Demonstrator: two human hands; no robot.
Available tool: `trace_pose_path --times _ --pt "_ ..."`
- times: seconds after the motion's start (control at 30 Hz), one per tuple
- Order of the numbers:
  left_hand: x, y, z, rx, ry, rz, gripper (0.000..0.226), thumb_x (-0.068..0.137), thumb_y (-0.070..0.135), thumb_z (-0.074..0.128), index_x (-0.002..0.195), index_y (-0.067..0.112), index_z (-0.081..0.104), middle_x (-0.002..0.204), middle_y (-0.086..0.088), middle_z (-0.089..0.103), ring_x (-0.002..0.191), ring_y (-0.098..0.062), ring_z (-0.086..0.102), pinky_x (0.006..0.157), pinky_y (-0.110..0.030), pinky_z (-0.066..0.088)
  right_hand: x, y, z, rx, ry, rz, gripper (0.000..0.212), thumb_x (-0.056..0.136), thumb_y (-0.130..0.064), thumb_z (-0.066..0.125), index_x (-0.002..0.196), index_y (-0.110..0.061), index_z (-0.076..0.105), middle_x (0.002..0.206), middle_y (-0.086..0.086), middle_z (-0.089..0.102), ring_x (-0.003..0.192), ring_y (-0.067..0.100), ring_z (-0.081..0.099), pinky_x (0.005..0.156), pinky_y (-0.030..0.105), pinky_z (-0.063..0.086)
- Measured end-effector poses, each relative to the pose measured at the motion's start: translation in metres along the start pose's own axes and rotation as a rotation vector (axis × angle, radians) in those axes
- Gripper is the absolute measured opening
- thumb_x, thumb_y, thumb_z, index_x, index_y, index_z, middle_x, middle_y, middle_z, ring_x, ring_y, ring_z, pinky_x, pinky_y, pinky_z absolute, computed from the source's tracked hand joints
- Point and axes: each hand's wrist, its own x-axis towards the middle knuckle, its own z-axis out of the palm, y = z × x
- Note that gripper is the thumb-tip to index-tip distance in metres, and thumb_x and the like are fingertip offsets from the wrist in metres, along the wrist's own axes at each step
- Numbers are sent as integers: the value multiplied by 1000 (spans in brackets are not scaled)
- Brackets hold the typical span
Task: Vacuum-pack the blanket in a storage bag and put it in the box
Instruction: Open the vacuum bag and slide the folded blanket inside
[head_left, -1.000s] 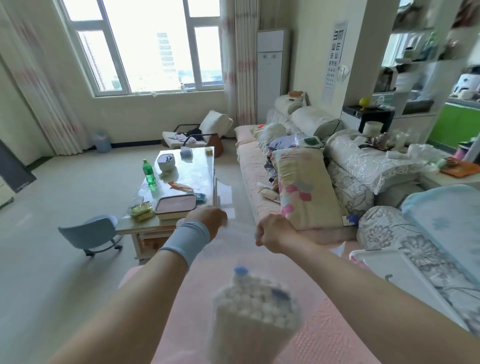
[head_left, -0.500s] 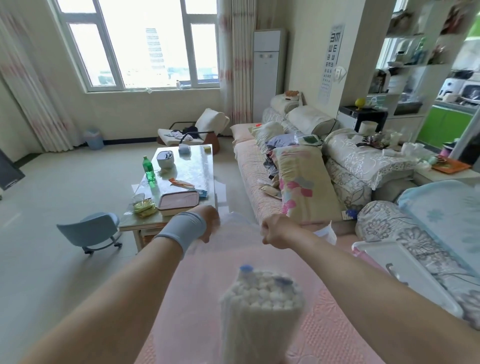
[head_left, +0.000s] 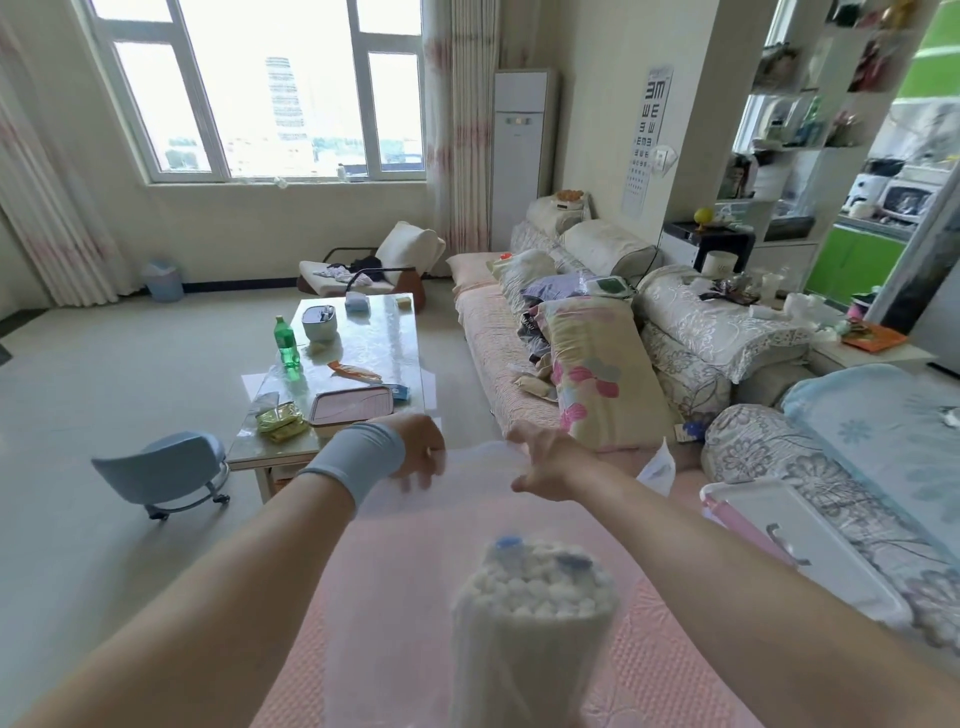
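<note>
On the pink sofa (head_left: 654, 670), left grip (head_left: 415, 453) and right grip (head_left: 545, 460) pinch the storage bag (head_left: 470, 501) mouth, blanket (head_left: 535, 629) seemingly inside, so zipping's probably next.

Pink-covered sofa (head_left: 660, 639): clear bag (head_left: 467, 483) with rolled blanket (head_left: 530, 623) lies on it. White box (head_left: 795, 545) at right. Floral pillow (head_left: 597, 374) farther along.
</note>
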Motion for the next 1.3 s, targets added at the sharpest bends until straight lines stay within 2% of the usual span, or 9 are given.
trace_pose_path --times 0.17,0.33,0.53,0.7,0.83,0.9,1.03,1.2,1.3 --pt "3 20 -17 90 267 2 21 87 19 55 83 31 71 72 15 72 57 -7 69 53 -16 47 10 -3 -16 129 72 -17 16 80 -21 76 71 -25 64 86 0 74 82 23 72 68 25 53" --pt "8 11 -31 84 26 -144 19 79 26 76 97 23 72 84 2 75 73 -15 73 60 -22 54 10 27 -32 59 50 55 34 78 -40 80 63 -21 56 82 -5 75 82 13 67 70 24 51" --pt "26 44 -46 -48 106 -35 17 90 4 62 103 7 71 88 0 76 82 -18 70 75 -26 54 17 11 -45 173 94 -129 64 72 -40 82 130 -33 57 121 -5 60 111 16 58 91 25 44" --pt "54 63 -22 -622 608 -40 30 70 16 83 86 26 60 78 3 72 69 -16 70 70 -31 59 37 21 -68 221 201 -178 20 72 -33 82 67 -22 65 77 -5 68 81 17 64 76 35 53" --pt "71 65 21 -763 363 -14 34 72 4 82 95 20 62 93 -1 69 78 -17 65 88 -34 55 35 64 -81 262 244 -117 19 75 -27 77 64 -22 63 92 -6 74 98 16 67 75 25 49" --pt "80 70 35 -733 350 -28 14 81 -2 71 86 11 72 86 -3 74 76 -20 70 79 -31 59 33 74 -81 178 315 -95 10 80 -22 73 86 -27 66 105 1 66 106 23 61 77 27 42" --pt "99 98 37 -753 416 -19 17 84 4 66 75 14 76 76 -3 75 66 -16 73 65 -34 58 39 83 -67 -408 599 -487 82 67 -4 58 147 -11 41 152 19 37 142 38 34 116 57 28" --pt "105 122 49 -750 563 -55 14 74 17 81 88 19 78 76 3 72 59 -5 59 71 -24 54 37 78 -66 -911 196 -473 32 82 -7 50 102 -19 71 100 10 72 111 34 64 121 59 0" --pt "104 108 78 -491 229 -118 38 73 28 82 108 21 71 106 -1 69 89 -18 63 95 -29 50 30 93 -77 -831 201 -339 28 80 -13 53 97 -20 74 98 6 75 109 29 65 118 51 10"
